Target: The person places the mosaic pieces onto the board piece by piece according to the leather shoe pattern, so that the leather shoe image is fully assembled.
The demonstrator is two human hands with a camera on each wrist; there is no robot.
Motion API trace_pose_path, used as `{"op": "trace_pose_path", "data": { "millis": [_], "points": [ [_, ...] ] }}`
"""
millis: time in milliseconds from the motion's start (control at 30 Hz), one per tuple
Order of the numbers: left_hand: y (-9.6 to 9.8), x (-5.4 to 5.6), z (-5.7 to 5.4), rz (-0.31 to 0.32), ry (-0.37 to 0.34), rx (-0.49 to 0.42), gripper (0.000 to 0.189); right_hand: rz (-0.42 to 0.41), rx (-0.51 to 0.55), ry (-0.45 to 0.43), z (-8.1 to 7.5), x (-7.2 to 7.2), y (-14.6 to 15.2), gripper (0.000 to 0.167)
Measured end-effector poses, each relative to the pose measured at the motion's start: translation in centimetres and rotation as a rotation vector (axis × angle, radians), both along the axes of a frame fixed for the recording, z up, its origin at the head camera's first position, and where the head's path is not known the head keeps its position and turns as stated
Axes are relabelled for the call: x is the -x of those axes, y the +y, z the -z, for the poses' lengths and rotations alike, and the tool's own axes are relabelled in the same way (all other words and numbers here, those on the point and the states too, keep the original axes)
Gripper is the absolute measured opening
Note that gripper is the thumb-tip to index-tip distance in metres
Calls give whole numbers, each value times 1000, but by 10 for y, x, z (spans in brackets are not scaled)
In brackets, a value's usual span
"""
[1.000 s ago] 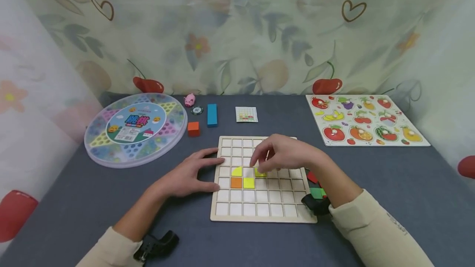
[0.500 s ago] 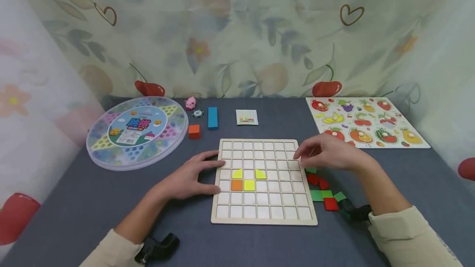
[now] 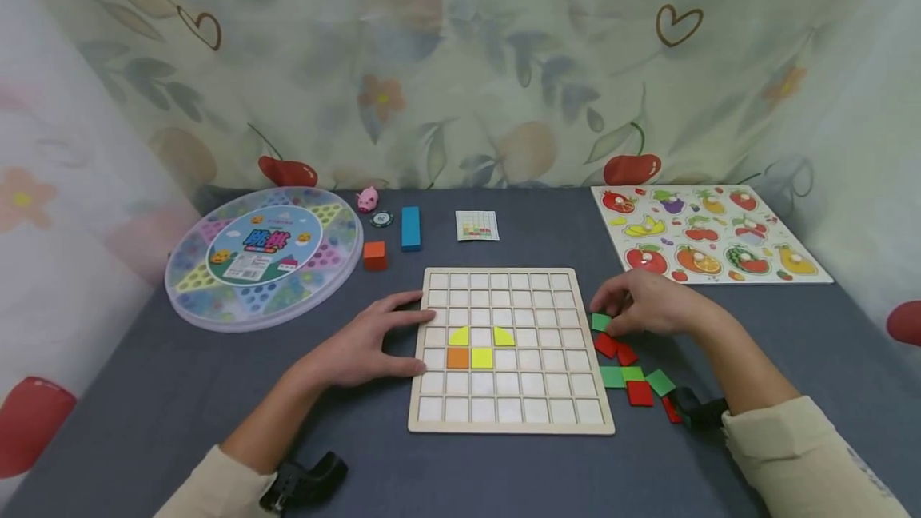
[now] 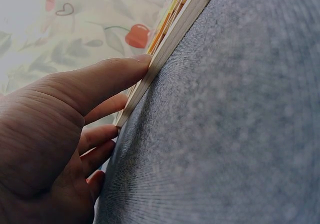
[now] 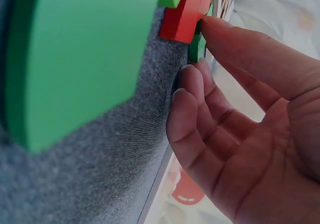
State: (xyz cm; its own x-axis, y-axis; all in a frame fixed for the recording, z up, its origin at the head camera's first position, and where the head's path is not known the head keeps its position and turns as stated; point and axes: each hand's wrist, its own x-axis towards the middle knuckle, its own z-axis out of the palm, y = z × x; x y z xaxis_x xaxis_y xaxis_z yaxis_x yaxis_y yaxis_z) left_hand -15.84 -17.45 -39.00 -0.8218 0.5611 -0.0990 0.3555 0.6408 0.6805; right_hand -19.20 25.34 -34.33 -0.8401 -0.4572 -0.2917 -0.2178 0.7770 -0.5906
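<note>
"Since the left hand (image 3: 365, 342), centre left of the frame, grips nothing, why is it there?"
"Its spread fingers touch the left edge of the board (image 3: 511, 427), likely steadying it."
"And the board?"
"Flat on the worktop (image 3: 381, 462), lower centre, bearing an orange square (image 3: 457, 357) and three yellow pieces (image 3: 482, 357); its grid probably keeps them aligned."
"The right hand (image 3: 651, 304)?"
"Right of centre, fingers bent at a green tile (image 3: 600, 322); I can't tell whether it's pinched. Loose tiles (image 3: 639, 393) lie near, presumably for easy reach."
</note>
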Motion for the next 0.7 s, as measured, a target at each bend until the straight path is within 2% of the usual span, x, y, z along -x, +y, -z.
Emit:
{"op": "trace_pose_path", "data": {
  "millis": [133,400,533,700],
  "points": [
    [-1,0,-1,-5,0,0,72,-9,-7,4,-2,2,-3,23],
    [1,1,0,1,7,2,72,82,85,-75,-6,6,1,16],
    [2,1,-1,-3,-5,5,72,112,124,-42,-8,7,-2,18],
    [1,0,-1,-5,-5,9,72,116,172,-8,-14,7,-22,22]
  ]
}}
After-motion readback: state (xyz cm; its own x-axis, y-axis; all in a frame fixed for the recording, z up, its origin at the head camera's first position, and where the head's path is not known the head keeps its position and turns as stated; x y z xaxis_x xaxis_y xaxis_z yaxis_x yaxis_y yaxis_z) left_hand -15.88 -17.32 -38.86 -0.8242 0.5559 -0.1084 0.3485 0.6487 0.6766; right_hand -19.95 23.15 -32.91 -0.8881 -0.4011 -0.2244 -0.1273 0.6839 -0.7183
